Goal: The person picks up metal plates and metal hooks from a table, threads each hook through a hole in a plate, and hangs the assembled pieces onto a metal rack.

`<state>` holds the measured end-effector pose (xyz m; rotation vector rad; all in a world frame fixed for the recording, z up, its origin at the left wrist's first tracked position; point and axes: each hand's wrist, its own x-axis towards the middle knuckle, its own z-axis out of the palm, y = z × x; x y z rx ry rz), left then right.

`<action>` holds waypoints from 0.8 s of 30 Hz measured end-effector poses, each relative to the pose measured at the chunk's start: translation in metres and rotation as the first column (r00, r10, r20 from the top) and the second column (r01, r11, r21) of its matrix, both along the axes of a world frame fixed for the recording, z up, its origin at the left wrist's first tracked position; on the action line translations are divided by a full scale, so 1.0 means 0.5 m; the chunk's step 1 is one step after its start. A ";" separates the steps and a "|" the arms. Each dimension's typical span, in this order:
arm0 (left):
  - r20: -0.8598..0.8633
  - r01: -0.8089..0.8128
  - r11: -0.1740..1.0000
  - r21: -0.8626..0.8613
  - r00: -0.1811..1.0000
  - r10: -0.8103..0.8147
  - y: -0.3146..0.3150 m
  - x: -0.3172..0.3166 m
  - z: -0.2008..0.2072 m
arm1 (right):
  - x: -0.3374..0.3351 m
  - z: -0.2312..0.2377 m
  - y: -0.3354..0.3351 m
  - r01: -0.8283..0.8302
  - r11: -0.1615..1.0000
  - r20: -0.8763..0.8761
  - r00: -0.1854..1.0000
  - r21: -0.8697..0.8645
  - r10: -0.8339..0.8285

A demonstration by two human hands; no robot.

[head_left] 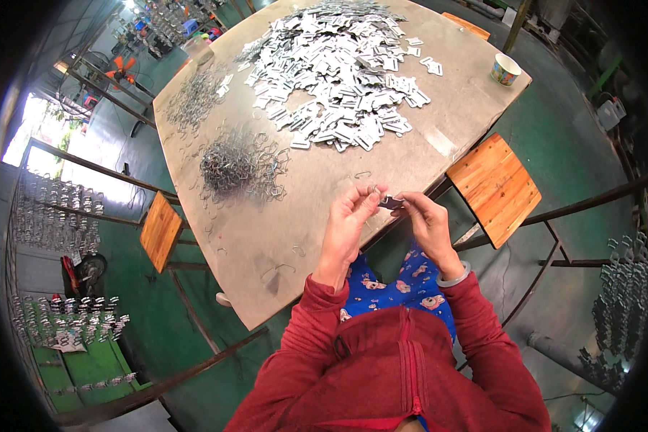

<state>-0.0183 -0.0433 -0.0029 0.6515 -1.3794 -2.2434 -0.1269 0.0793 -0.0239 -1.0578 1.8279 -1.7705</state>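
Observation:
Over the near right edge of the table, my two hands are close together at a small dark metal plate [391,203]. My right hand [430,225] pinches the plate's right end between thumb and fingers. My left hand [349,219] is closed in a pinch at the plate's left end, with a thin wire hook [375,190] showing at its fingertips. Whether the hook passes through the plate is too small to tell. A large heap of flat silvery metal plates [338,79] covers the table's far part. Left of it sits a tangle of wire hooks [241,169].
The worn table [317,237] also carries scattered hooks [194,101] and a paper cup [505,70] at its far right corner. Wooden stools [494,189] stand on both sides. Racks of hanging metal parts [623,302] flank the floor, and an orange fan [121,70] stands far left.

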 end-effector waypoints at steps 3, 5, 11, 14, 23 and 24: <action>-0.042 0.034 0.999 0.038 0.999 -0.032 0.005 0.000 0.001 | -0.012 0.002 0.002 0.019 0.999 -0.230 0.973 -0.034 -0.026; -0.049 0.034 0.999 0.039 0.998 -0.032 0.018 -0.005 0.011 | -0.019 0.007 0.004 0.013 0.998 -0.314 0.949 -0.054 -0.029; -0.065 -0.012 0.997 -0.076 0.998 0.007 0.029 -0.003 0.036 | -0.030 0.022 0.006 -0.092 0.996 -0.339 0.937 -0.023 0.079; -0.033 -0.052 0.977 -0.208 0.998 0.046 0.028 0.019 0.047 | -0.074 0.051 -0.007 -0.156 0.988 0.028 0.987 -0.004 0.156; 0.009 -0.090 0.914 -0.396 0.995 0.102 0.060 0.035 0.029 | -0.291 -0.102 -0.228 0.269 0.919 -0.818 0.569 0.289 0.090; 0.035 -0.081 0.892 -0.445 0.994 0.108 0.058 0.041 0.037 | -0.302 -0.114 -0.241 0.241 0.930 -0.835 0.540 0.279 0.110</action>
